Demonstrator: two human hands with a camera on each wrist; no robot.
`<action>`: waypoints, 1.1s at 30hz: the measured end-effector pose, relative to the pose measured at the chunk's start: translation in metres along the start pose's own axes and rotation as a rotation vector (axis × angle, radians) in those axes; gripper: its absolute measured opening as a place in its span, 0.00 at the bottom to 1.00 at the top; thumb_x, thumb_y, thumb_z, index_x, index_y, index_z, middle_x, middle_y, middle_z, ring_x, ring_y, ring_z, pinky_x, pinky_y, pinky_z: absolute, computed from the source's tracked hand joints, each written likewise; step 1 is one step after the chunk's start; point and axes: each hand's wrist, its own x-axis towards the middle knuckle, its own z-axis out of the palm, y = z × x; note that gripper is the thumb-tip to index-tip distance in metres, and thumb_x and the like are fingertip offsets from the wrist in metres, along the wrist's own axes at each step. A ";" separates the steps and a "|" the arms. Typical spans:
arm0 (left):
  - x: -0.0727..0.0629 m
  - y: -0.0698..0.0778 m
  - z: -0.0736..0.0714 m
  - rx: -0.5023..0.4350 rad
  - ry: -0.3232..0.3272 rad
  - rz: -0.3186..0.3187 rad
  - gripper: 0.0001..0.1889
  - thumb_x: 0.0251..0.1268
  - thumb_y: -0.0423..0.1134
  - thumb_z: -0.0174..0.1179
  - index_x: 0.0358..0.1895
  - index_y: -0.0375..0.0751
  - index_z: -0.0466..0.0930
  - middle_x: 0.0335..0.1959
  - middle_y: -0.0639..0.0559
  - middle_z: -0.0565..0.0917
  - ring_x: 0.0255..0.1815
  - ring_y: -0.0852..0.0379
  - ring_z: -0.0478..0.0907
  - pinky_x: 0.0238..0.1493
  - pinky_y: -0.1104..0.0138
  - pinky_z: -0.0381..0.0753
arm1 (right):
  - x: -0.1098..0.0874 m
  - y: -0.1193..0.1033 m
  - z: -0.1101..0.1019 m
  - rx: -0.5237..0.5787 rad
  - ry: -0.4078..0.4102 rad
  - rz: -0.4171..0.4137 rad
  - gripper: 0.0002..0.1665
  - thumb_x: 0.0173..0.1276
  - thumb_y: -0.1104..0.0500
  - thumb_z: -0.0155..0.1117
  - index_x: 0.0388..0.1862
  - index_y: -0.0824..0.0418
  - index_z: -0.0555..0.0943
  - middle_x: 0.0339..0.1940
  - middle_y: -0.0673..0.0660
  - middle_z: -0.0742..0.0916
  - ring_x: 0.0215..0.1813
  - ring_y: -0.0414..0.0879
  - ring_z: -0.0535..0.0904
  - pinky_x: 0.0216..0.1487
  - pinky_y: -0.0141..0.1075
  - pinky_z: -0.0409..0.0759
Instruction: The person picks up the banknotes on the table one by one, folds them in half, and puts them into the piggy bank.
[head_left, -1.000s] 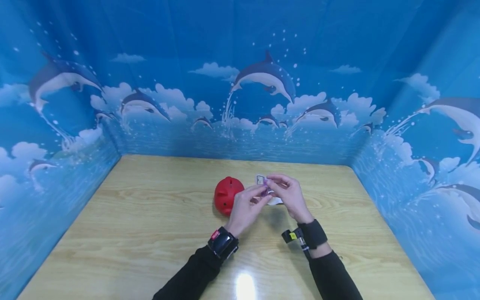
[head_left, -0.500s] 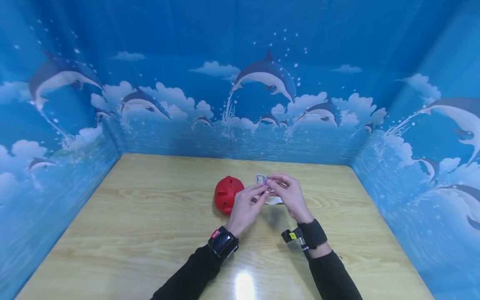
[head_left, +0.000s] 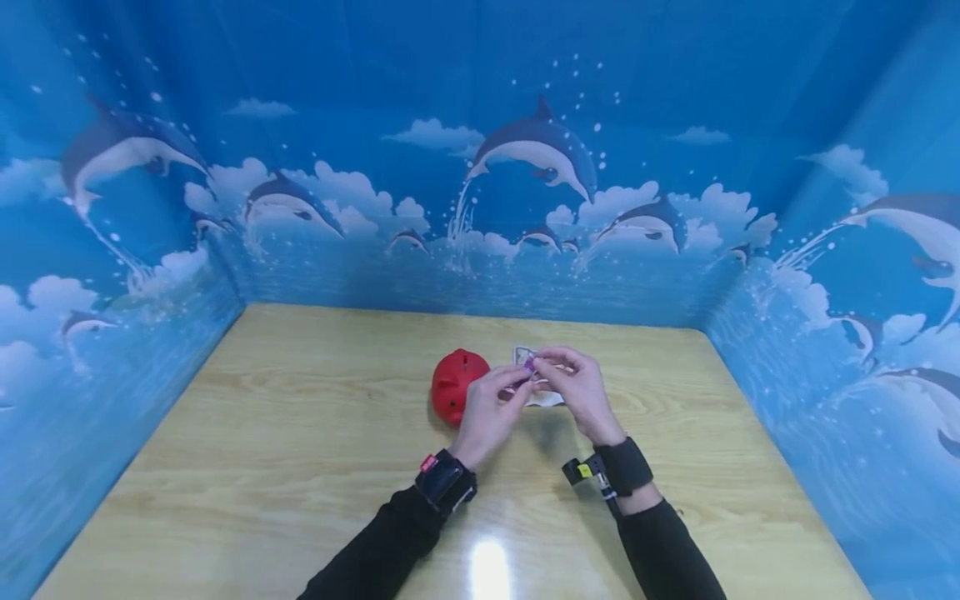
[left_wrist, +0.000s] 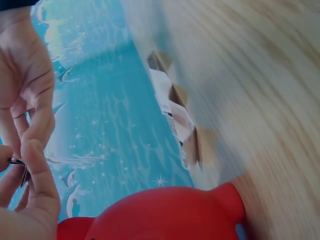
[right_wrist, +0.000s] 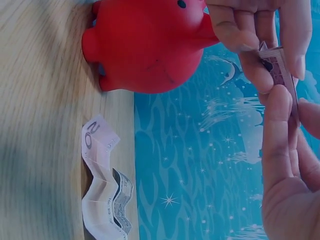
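Observation:
Held between both hands is a small purplish banknote (right_wrist: 282, 75), folded into a narrow strip. My left hand (head_left: 482, 421) pinches one end with thumb and fingers; my right hand (head_left: 583, 398) pinches the other. Close on the left of the left hand stands a red piggy bank (head_left: 452, 385), with a slot in its top. The fingers partly cover the folded note. Beneath and behind the hands, a pale zigzag-creased banknote (right_wrist: 101, 185) marked 20 lies on the table, beside a greyer creased banknote (right_wrist: 123, 200).
The light wood table (head_left: 300, 433) is enclosed at the back and sides by a blue dolphin-print curtain (head_left: 337, 275). Black devices are strapped to both wrists, and the right wrist's camera (head_left: 577, 472) juts out toward the left.
Both hands stay in nearly the same place while the fingers shift slightly on the banknote, and less of it shows between them. The head view has tilted slightly; the piggy bank stays put.

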 end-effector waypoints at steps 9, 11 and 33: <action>0.001 0.001 -0.002 0.004 0.023 -0.024 0.12 0.65 0.35 0.65 0.51 0.41 0.86 0.50 0.45 0.87 0.43 0.57 0.86 0.40 0.75 0.83 | 0.001 0.000 0.000 -0.037 -0.028 0.059 0.27 0.69 0.58 0.65 0.61 0.73 0.75 0.37 0.50 0.87 0.36 0.41 0.85 0.38 0.35 0.86; 0.001 0.001 -0.002 0.020 0.029 -0.010 0.11 0.65 0.35 0.64 0.50 0.42 0.87 0.49 0.46 0.87 0.42 0.58 0.86 0.40 0.74 0.84 | 0.001 0.001 0.000 -0.061 -0.050 0.073 0.27 0.70 0.57 0.65 0.61 0.73 0.75 0.37 0.48 0.88 0.36 0.40 0.85 0.37 0.33 0.86; 0.000 -0.003 -0.006 0.165 0.021 0.078 0.12 0.64 0.39 0.65 0.50 0.44 0.86 0.45 0.49 0.88 0.36 0.62 0.84 0.34 0.76 0.83 | 0.000 -0.001 -0.003 -0.094 -0.025 0.053 0.22 0.70 0.53 0.64 0.51 0.71 0.78 0.31 0.48 0.87 0.35 0.40 0.82 0.33 0.33 0.83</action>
